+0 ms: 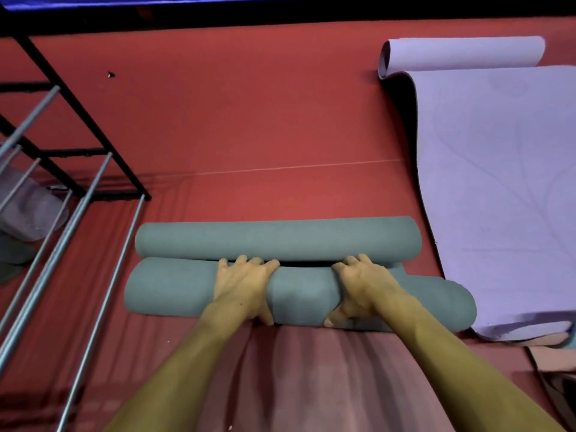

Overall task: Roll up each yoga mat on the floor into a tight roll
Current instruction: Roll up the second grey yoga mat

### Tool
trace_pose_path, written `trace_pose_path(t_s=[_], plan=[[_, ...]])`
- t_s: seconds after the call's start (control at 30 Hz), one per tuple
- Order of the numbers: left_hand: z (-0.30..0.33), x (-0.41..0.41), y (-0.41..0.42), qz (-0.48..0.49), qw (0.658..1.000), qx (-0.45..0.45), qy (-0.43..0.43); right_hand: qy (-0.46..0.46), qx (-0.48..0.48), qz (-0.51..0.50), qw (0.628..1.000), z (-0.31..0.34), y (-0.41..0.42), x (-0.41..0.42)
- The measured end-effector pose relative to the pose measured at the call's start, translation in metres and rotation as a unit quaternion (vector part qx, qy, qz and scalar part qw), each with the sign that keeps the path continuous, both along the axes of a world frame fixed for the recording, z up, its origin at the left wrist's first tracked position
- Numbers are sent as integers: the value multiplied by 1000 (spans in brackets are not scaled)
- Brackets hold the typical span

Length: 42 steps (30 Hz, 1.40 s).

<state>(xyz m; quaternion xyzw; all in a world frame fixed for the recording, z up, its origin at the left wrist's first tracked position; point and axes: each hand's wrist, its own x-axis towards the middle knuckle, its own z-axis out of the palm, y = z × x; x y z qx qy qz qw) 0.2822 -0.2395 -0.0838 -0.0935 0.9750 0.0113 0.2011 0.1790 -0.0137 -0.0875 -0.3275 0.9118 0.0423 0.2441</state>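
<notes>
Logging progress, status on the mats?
Both hands, left and right, grip the near teal roll. Second teal roll touching beyond. Lilac mat mostly flat.

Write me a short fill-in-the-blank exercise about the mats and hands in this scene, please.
1. Both hands, left hand and right hand, grip the near ____ roll.
2. The purple mat lies to the ____ of the teal rolls.
3. The purple mat's far end is ____ up.
4. The floor is ____.

Missing words: teal; right; curled; red

Red floor covering (pixel 249 104) fills the view. Black metal rack (pixel 78 120) with grey rails (pixel 93 194) stands at left; grey bundle (pixel 31 207) lies beneath.
</notes>
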Motion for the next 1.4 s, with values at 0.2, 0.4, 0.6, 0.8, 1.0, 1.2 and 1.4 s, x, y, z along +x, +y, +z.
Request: trace_pose_path(t_s=[0.2, 0.4, 0.6, 0.8, 1.0, 1.2, 1.4], plan=[[6, -6, -2, 12, 998, 40, -54, -56, -7, -24, 998, 6, -2, 0], [14, -4, 2, 43, 997, 60, -14, -9, 7, 6, 1000, 9, -7, 1], [16, -5, 2, 65, 994, 81, 14, -23, -35, -20, 999, 11, -7, 4], [20, -5, -5, 71, 990, 82, 90, 92, -22, 9, 996, -11, -14, 11], [10, -2, -10, 73, 992, 81, 70, 53, -63, -12, 997, -13, -11, -1], [-7, 0, 2, 66, 994, 22, 88, 36, -50, -27, 998, -5, -14, -3], [-9, -2, -6, 48, 993, 14, 109, 110, -35, -2, 993, -7, -12, 8]])
